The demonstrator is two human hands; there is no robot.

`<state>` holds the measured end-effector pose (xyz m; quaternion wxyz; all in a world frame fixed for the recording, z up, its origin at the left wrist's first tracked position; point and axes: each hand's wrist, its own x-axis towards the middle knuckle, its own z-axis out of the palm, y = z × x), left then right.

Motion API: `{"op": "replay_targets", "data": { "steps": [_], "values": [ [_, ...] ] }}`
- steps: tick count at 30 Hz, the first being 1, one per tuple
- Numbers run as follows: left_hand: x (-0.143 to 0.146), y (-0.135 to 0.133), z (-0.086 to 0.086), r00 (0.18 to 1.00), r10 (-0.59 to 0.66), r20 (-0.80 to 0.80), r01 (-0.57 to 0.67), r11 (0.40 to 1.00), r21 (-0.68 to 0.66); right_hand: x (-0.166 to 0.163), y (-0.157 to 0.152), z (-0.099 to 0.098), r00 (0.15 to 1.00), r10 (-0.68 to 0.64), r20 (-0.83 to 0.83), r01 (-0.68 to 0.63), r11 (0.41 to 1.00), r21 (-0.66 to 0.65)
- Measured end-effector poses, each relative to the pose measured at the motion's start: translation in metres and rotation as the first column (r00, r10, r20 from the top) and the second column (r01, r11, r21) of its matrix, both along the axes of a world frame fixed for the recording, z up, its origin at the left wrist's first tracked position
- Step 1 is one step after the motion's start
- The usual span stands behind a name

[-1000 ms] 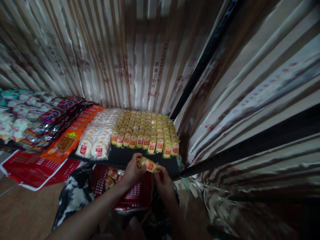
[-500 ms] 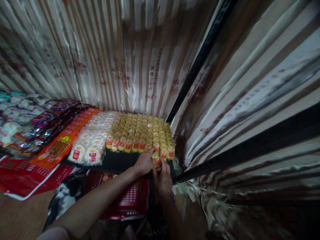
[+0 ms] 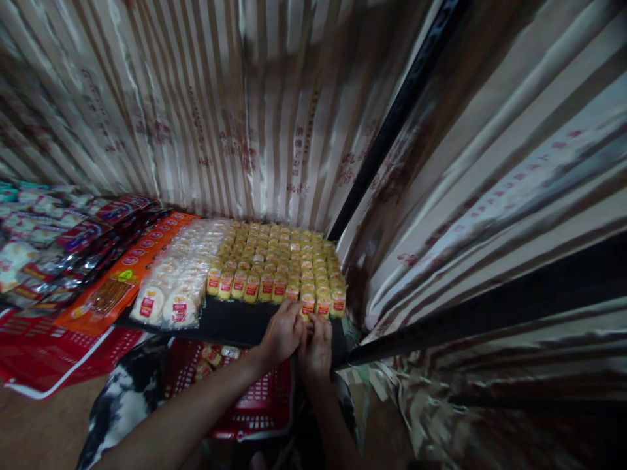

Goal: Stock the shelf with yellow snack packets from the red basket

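Observation:
My left hand [image 3: 283,331] and my right hand [image 3: 316,346] meet at the front edge of a block of small yellow wrapped cakes [image 3: 252,287] with red labels. Both have curled, closed fingers, tips close together just below a front-row cake [image 3: 307,304] near the block's right end. Whatever they may hold is hidden behind the fingers. Neat rows of cakes stretch back on a black shelf [image 3: 235,318]. To their left lie stacked clear packets of round white crackers [image 3: 180,308].
An orange snack bag [image 3: 105,297] and dark shiny packets [image 3: 81,238] fill the shelf's left. Below stands a red basket [image 3: 262,398] holding a few wrapped cakes [image 3: 210,356]; another red basket [image 3: 53,352] is farther left. Black posts [image 3: 386,124] and striped curtain sheeting [image 3: 274,130] enclose the back and right.
My hands have drawn down and closer together, fingers curling more. The cake that showed between them at the front is no longer visible there. The view has shifted slightly.

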<state>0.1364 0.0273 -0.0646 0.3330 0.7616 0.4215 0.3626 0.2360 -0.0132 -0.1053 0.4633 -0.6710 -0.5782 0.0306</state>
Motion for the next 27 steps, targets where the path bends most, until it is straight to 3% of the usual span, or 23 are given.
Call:
{"op": "replay_targets", "data": {
  "steps": [4,9,14,18,22,24,25,27],
  "values": [
    [-0.002,-0.008,0.004,0.999,-0.047,-0.02,0.047,0.999,0.004,0.001,-0.001,-0.005,1.0,-0.007,0.025,0.008,0.999,-0.034],
    [0.002,-0.01,-0.007,0.995,-0.103,-0.005,0.103,0.994,-0.025,0.005,0.002,-0.012,0.999,0.033,0.042,-0.032,0.999,-0.026],
    [0.003,-0.015,-0.012,0.999,-0.045,0.012,0.045,0.998,-0.049,0.006,0.002,-0.007,0.999,0.035,0.028,-0.034,0.998,-0.049],
    [-0.014,-0.036,-0.012,0.998,0.051,0.029,-0.048,0.996,-0.074,-0.004,-0.008,0.005,0.998,0.044,-0.034,-0.046,0.998,-0.041],
    [-0.049,-0.071,-0.031,0.997,0.067,0.044,-0.059,0.984,-0.165,-0.03,-0.031,0.006,0.977,0.109,-0.185,-0.147,0.967,-0.208],
    [-0.071,-0.084,-0.05,0.998,0.07,-0.005,-0.068,0.948,-0.312,-0.047,-0.041,-0.003,0.954,0.194,-0.229,-0.259,0.918,-0.301],
    [-0.082,-0.087,-0.062,0.994,0.1,-0.045,-0.109,0.902,-0.418,-0.057,-0.045,-0.01,0.936,0.261,-0.237,-0.331,0.881,-0.337],
    [-0.106,-0.085,-0.084,0.949,0.253,-0.186,-0.313,0.699,-0.644,-0.075,-0.049,-0.029,0.894,0.372,-0.249,-0.447,0.773,-0.45]
  ]
}}
